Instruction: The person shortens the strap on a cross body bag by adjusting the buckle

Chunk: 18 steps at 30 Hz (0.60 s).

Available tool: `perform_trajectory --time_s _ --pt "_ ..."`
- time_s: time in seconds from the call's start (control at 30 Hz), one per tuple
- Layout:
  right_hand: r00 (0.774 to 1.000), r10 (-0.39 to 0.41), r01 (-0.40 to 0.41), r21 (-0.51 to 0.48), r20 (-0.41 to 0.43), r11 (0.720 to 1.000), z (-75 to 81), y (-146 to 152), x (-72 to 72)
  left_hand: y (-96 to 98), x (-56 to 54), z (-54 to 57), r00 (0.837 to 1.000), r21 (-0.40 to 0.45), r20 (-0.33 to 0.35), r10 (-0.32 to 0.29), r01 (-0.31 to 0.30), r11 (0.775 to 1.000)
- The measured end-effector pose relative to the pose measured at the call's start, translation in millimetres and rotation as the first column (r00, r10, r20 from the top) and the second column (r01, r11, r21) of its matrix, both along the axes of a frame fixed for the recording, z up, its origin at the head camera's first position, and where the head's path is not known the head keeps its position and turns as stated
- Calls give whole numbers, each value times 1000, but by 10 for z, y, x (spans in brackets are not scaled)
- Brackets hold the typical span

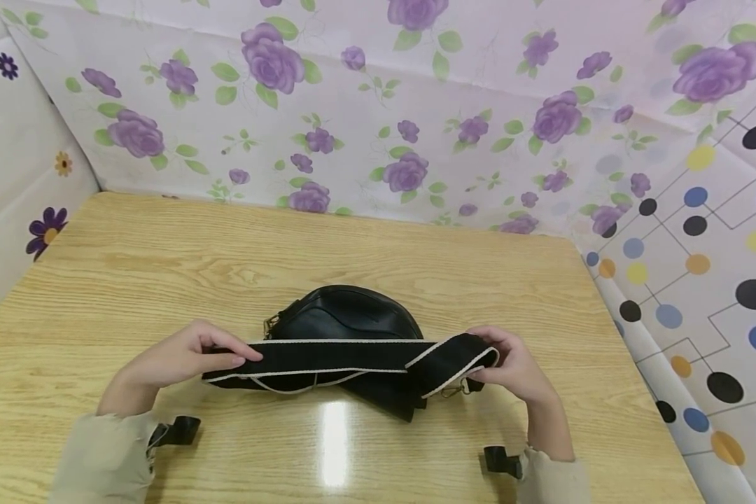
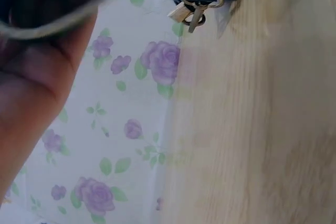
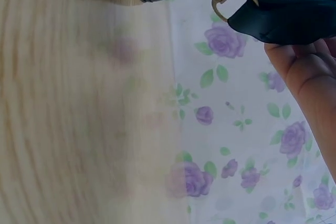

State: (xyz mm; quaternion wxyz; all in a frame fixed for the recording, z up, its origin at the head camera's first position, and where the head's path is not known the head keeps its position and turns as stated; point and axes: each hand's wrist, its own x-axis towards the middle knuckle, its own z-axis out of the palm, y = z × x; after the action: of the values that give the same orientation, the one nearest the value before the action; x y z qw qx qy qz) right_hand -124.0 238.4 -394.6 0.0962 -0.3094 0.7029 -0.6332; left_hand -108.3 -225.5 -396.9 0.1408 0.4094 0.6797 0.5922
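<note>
A black leather bag (image 1: pixel 351 313) with a curved top lies on the table, partly covered by its wide black strap with white edges (image 1: pixel 343 355). The strap is folded into layers and stretched across the bag's front. My left hand (image 1: pixel 173 358) pinches the fold at its left end, thumb and forefinger on the band. At the other end, my right hand (image 1: pixel 518 367) grips the strap where it loops over itself. Gold hardware (image 2: pixel 197 13) shows on the bag in the left wrist view. In the right wrist view, a gold ring (image 3: pixel 216 11) joins a black leather tab (image 3: pixel 289 22) beside my right fingers.
The wood-grain table (image 1: pixel 164 259) meets a wall covering with purple roses (image 1: pixel 353 126) behind. A dotted covering (image 1: pixel 693 280) stands along the right side, and a flowered one (image 1: pixel 19 175) on the left. Light glares on the tabletop in front of the bag.
</note>
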Motion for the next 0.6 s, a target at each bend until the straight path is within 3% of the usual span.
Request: perform_trajectory --time_s 0.23,0.43,0.6 --pt "999 20 -22 -74 -28 997 24 -55 -10 183 -61 -55 989 -30 59 -136 138 990" --pt "999 29 -31 -95 -19 995 32 -75 -2 390 -62 -59 970 -128 211 -123 152 980" --pt "998 47 -51 -104 -43 993 29 -74 -4 615 -53 -47 965 -238 247 -91 152 959"
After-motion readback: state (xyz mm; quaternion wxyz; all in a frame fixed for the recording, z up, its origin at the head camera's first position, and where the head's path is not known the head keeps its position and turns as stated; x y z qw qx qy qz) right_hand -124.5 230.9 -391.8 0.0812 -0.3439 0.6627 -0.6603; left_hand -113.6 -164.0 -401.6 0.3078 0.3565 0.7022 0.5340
